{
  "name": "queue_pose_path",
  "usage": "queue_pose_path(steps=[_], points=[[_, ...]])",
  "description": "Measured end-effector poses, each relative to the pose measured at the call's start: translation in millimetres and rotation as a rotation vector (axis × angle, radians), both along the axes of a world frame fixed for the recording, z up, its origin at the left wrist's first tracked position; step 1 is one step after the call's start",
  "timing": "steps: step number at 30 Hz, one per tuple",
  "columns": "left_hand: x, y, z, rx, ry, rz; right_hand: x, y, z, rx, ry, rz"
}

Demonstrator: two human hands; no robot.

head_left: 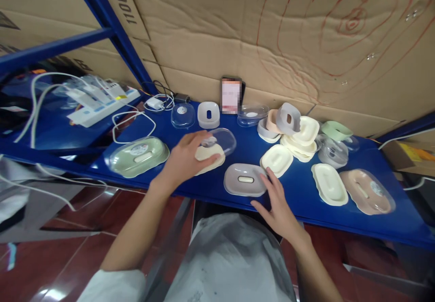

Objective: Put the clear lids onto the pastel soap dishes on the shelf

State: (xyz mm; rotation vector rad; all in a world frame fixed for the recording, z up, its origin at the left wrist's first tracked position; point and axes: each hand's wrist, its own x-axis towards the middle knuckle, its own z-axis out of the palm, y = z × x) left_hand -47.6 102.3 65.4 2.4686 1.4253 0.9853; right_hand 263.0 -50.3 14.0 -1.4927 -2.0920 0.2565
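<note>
My left hand (190, 157) reaches over the left part of a shallow cream tray (211, 155), its thumb stretched across the tray and its fingers apart from the thumb. Just behind, a clear plastic lid (226, 141) lies partly over the tray, close to the fingertips. A grey oval dish (234, 179) with a pale oblong piece in its centre sits near the table's front edge. My right hand (277, 204) is open at its right end, fingertips at the rim and thumb spread apart. Another cream tray (277, 160) lies just behind those fingertips.
A green dish (149, 157) under a clear lid is at left; a pink lidded one (369, 193) at right. Cream trays and coloured rings pile (299, 141) at back right. A phone (231, 95) leans on the cardboard; a power strip (102, 109) with cables lies left.
</note>
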Motion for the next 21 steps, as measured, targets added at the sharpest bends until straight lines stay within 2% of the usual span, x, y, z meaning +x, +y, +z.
queue_pose_path(steps=[4, 7, 12, 16, 21], points=[[38, -21, -8.7, -0.107, -0.083, -0.367, 11, 11, 4.9, 0.059, 0.048, -0.012], [53, -25, -18.5, -0.17, -0.072, -0.515, 13, 19, 4.5, 0.095, 0.051, 0.033], [50, -31, -28.0, -0.126, 0.017, -0.568, 14, 23, -1.2, 0.15, 0.065, 0.09], [45, -48, -32.9, -0.074, 0.098, -0.532, 15, 18, -2.8, 0.154, -0.013, 0.087], [49, -62, -50.5, 0.003, 0.134, -0.49, 13, 12, -1.7, 0.178, -0.072, 0.088]])
